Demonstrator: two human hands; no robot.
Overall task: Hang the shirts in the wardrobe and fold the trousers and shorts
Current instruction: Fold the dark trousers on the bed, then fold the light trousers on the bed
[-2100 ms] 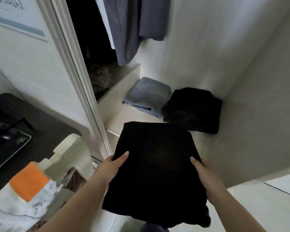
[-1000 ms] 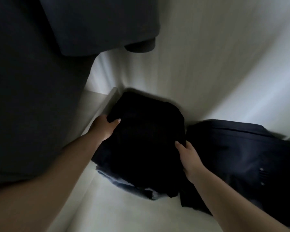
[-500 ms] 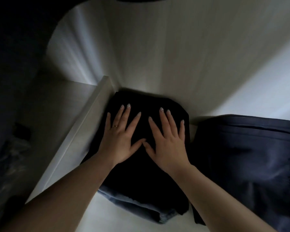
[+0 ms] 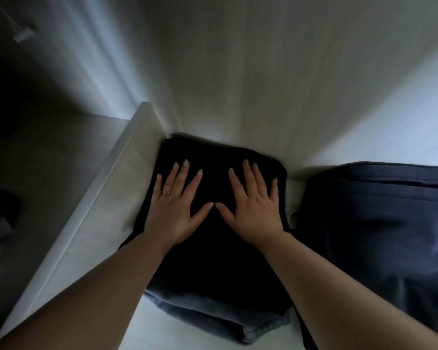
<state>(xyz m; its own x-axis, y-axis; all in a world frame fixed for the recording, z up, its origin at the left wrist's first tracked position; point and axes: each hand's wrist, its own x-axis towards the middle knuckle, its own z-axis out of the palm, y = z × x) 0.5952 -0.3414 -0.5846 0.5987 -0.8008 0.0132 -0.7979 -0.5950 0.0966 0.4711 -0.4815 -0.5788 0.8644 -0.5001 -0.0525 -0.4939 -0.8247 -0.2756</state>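
A folded black garment (image 4: 213,253) lies on top of a folded blue-grey garment (image 4: 213,317) on the wardrobe shelf, pushed into the back left corner. My left hand (image 4: 173,205) and my right hand (image 4: 253,205) press flat on the black garment, fingers spread and straight, thumbs almost touching. A second folded dark navy garment (image 4: 379,228) lies to the right of the stack.
A pale wooden divider (image 4: 91,213) rises at the left of the stack. The wardrobe's back wall (image 4: 238,72) stands close behind. Left of the divider is a lower, dark compartment (image 4: 36,173) with some clothing.
I carried the black garment into the wardrobe, set it on the blue-grey one and laid both hands flat on it. Since half a second ago the hands have slid slightly apart.
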